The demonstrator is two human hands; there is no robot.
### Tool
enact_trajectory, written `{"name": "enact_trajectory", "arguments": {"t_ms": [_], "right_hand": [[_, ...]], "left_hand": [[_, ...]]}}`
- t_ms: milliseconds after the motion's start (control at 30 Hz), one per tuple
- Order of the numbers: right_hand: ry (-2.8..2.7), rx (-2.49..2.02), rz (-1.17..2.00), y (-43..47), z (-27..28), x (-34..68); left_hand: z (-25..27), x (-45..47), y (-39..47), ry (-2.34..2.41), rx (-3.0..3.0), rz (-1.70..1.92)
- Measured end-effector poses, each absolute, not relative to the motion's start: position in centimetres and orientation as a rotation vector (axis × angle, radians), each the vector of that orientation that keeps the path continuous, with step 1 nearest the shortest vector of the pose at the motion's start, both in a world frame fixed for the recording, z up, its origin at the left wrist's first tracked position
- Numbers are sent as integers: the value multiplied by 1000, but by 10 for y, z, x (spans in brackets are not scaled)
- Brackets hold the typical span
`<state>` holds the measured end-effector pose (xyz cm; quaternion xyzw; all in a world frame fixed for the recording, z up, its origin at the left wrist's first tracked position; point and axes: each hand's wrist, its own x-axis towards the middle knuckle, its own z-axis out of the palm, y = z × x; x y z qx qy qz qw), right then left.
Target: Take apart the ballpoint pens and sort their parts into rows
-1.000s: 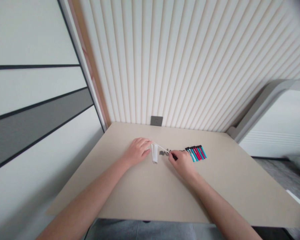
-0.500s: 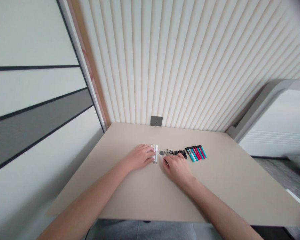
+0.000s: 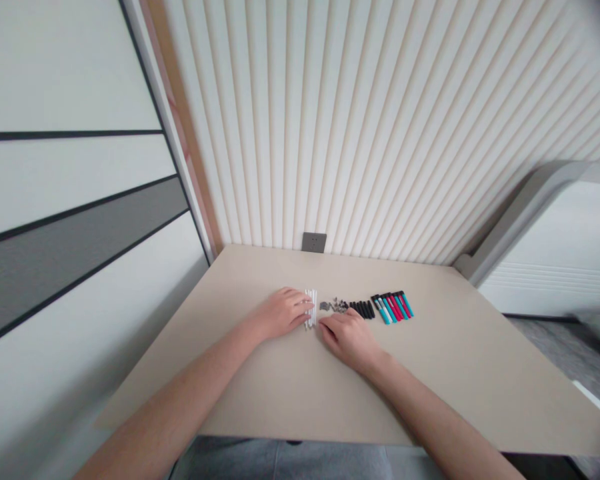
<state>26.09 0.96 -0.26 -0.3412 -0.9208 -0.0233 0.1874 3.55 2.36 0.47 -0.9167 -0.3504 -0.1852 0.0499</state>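
Thin white sticks (image 3: pixel 314 303) lie side by side in a small upright row on the table. My left hand (image 3: pixel 283 312) rests at their left side, fingers stretched out and slightly apart, with the fingertips over the sticks. Close to the lower right end of the row is my right hand (image 3: pixel 349 337), its fingers bent and pressed together. Whatever its fingertips hold, if anything, is hidden. Just beyond the right hand are small grey pieces (image 3: pixel 325 306) and several short black tubes (image 3: pixel 364 309), partly covered by that hand.
Turquoise and red marker barrels with black ends (image 3: pixel 393 307) lie in a row at the right. The beige table (image 3: pixel 290 393) meets a ribbed wall (image 3: pixel 280 133) with a dark socket (image 3: pixel 314 242). A white-and-grey panelled surface (image 3: pixel 80 287) stands at the left.
The white stick that slanted from my right hand now lies in line with the others. My right hand has shifted slightly left; my left hand stays almost where it was.
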Motion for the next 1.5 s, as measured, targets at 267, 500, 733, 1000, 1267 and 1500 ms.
{"name": "enact_trajectory", "arguments": {"t_ms": [267,500,733,1000,1267,1500], "right_hand": [[-2603,-979,-41,11,-3,263],[-2561,-934,-8,11,2,264],[-2523,-911,69,14,-3,265],[-2396,-929,115,16,-7,264],[-2343,-845,216,18,-8,267],[-2398,-741,372,12,-2,264]], "left_hand": [[1,34,24,-1028,-2834,-498],[-3,36,26,-1012,-2815,-510],[5,36,23,-906,-2805,-587],[10,44,18,-810,-2750,-698],[11,44,18,-712,-2798,-675],[8,44,20,-732,-2770,-603]]}}
